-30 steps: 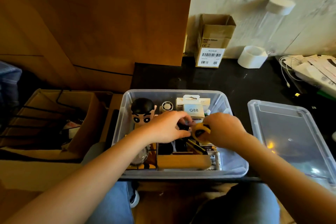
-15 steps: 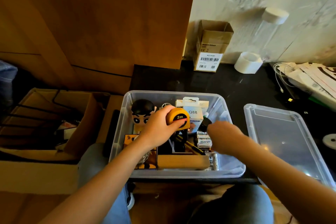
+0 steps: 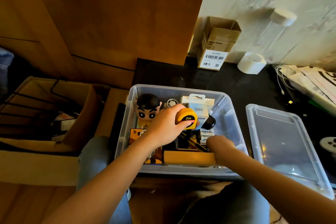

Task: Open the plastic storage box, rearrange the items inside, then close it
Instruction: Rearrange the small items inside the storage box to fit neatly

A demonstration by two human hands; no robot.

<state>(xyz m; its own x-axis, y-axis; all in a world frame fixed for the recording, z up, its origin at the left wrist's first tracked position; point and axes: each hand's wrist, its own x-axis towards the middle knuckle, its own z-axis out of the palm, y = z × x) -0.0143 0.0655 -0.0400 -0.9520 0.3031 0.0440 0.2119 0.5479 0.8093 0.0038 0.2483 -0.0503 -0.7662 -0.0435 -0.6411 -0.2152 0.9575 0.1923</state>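
The clear plastic storage box (image 3: 234,114) stands open on the black desk edge in front of me. Its clear lid (image 3: 283,143) lies flat to the right. My left hand (image 3: 165,127) holds a yellow tape measure (image 3: 187,118) marked 2m above the box's middle. My right hand (image 3: 220,145) reaches down into the box's right front part, fingers among battery packs (image 3: 205,134); what it grips is hidden. Inside are a cartoon figure (image 3: 148,109), a white Q88 package (image 3: 198,109), a small black object (image 3: 209,122) and a wooden box (image 3: 189,157).
A small cardboard carton (image 3: 216,45) and a white tape roll (image 3: 251,62) stand at the back by the wall. Papers and a white cable (image 3: 309,82) lie at the right. An open cardboard box (image 3: 49,112) with black wire sits to the left. My knees are below the desk edge.
My left hand has lifted the yellow tape measure out from the middle and holds it higher. My right hand let go of it and dropped lower into the box's front right.
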